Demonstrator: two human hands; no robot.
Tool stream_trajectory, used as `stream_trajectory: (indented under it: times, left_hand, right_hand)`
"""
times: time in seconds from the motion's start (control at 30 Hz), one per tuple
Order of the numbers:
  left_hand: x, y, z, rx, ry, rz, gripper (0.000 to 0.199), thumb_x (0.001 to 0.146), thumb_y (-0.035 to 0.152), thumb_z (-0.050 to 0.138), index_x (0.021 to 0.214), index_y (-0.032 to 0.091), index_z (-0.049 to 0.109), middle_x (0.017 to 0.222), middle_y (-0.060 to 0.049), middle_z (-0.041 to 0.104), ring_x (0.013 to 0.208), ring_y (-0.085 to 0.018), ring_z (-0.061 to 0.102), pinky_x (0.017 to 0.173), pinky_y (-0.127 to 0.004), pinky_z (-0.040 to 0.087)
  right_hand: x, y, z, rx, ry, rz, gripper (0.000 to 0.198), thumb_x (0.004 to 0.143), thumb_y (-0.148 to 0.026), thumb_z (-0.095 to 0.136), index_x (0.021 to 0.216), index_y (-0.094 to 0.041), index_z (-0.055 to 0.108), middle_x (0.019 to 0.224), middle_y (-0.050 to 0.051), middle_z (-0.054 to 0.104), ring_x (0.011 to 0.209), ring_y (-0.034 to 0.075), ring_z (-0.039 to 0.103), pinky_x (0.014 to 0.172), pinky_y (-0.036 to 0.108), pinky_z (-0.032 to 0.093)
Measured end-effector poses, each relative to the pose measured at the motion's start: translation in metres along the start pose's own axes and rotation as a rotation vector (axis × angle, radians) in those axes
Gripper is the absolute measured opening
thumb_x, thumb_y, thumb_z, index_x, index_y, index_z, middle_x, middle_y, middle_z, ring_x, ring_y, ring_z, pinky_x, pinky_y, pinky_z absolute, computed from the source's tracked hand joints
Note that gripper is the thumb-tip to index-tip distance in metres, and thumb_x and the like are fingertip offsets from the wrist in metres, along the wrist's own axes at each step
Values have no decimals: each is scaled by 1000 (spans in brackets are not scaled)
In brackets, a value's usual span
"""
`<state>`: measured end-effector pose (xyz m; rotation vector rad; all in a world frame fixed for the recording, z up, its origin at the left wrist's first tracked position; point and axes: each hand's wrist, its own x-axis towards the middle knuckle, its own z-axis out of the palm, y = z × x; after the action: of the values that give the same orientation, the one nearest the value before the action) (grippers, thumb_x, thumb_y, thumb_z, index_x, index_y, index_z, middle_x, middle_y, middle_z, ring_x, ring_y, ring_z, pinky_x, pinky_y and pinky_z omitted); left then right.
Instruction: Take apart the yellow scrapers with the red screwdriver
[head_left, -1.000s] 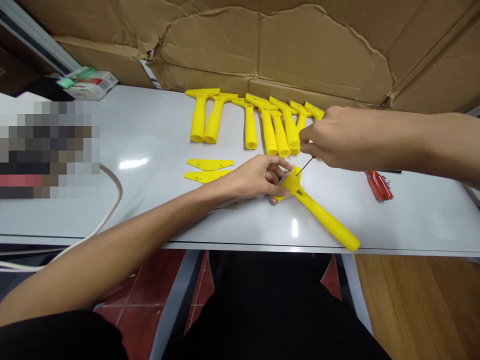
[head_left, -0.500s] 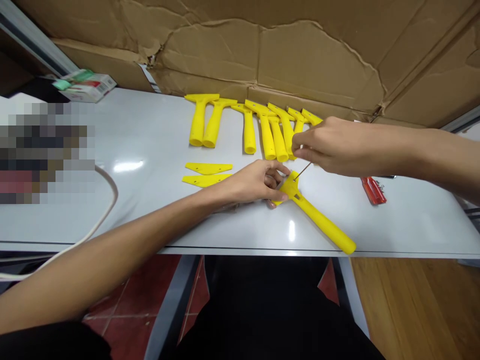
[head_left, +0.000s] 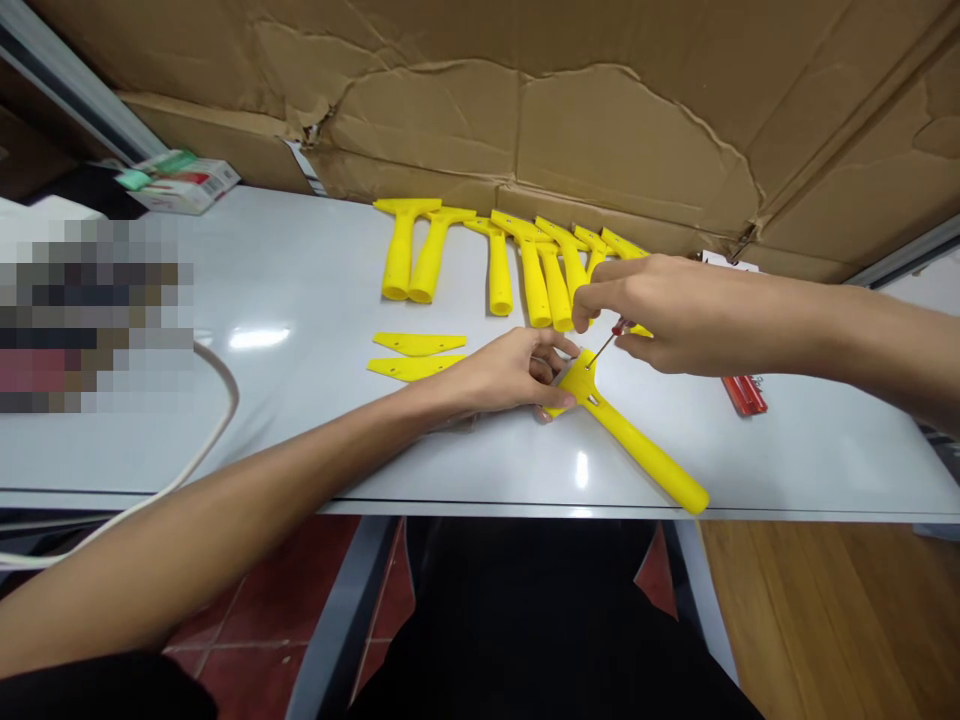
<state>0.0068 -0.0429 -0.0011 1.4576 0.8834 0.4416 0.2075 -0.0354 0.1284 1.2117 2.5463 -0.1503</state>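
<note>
My left hand (head_left: 529,372) is closed on the wide head of a yellow plastic scraper (head_left: 649,452), pressing it against the table. The scraper's round handle points toward the table's front right. In my right hand (head_left: 626,305) is a screwdriver (head_left: 602,350) with a red handle and a thin metal shaft. Its tip meets a screw in the scraper's head, and the shaft leans up to the right. Beside my left wrist lie two flat yellow plates (head_left: 418,343) with holes; my forearm partly covers the nearer one.
Several more yellow scrapers (head_left: 499,275) lie in a row at the back, against a cardboard sheet (head_left: 420,120). A red object (head_left: 745,395) lies to the right under my forearm. At the back left is a small box (head_left: 187,187); a white cable (head_left: 225,370) crosses the left side.
My right hand has shifted its grip on the screwdriver, its fingers loosening so that the red handle now shows. The left hand and the scraper stay in place; the view has tilted slightly.
</note>
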Motion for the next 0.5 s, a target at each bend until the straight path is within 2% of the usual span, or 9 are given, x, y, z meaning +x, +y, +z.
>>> stream_trajectory:
  times: [0.13, 0.23, 0.33, 0.43, 0.5]
  left_hand:
    - [0, -1, -1, -23, -29, 2, 63, 80, 18, 90, 138, 12, 64, 83, 1, 72, 72, -18, 72, 78, -35, 55]
    - [0, -1, -2, -25, -38, 12, 66, 79, 23, 92, 138, 12, 64, 88, 0, 72, 76, -19, 72, 78, -36, 55]
    - [0, 0, -3, 2, -68, 14, 71, 80, 26, 91, 144, 12, 63, 89, -1, 71, 79, -20, 71, 80, -36, 54]
    - [-2, 2, -5, 20, -96, 22, 75, 79, 27, 91, 147, 14, 63, 96, -2, 71, 83, -19, 69, 81, -35, 52]
    - [-3, 4, -6, 45, -103, 35, 79, 76, 27, 94, 148, 16, 64, 103, -3, 71, 88, -18, 67, 83, -34, 52]
  right_hand:
    - [0, 4, 0, -5, -28, 99, 38, 100, -27, 50, 126, -18, 75, 97, 10, 70, 84, 11, 55, 76, 23, 30]
    - [-1, 6, 1, 21, -1, 37, 38, 96, -26, 57, 130, -20, 73, 106, 8, 72, 90, 10, 58, 77, 22, 31]
    - [-1, 6, 0, 29, -31, 70, 36, 102, -41, 56, 121, -17, 75, 97, 8, 70, 82, 9, 56, 76, 23, 32]
    - [0, 4, -2, -13, -80, 159, 58, 105, -65, 49, 99, -13, 75, 75, 8, 61, 71, 9, 50, 73, 25, 31]
    - [0, 2, -3, -39, -82, 196, 68, 107, -68, 40, 90, -12, 74, 68, 9, 56, 70, 10, 49, 73, 27, 30]
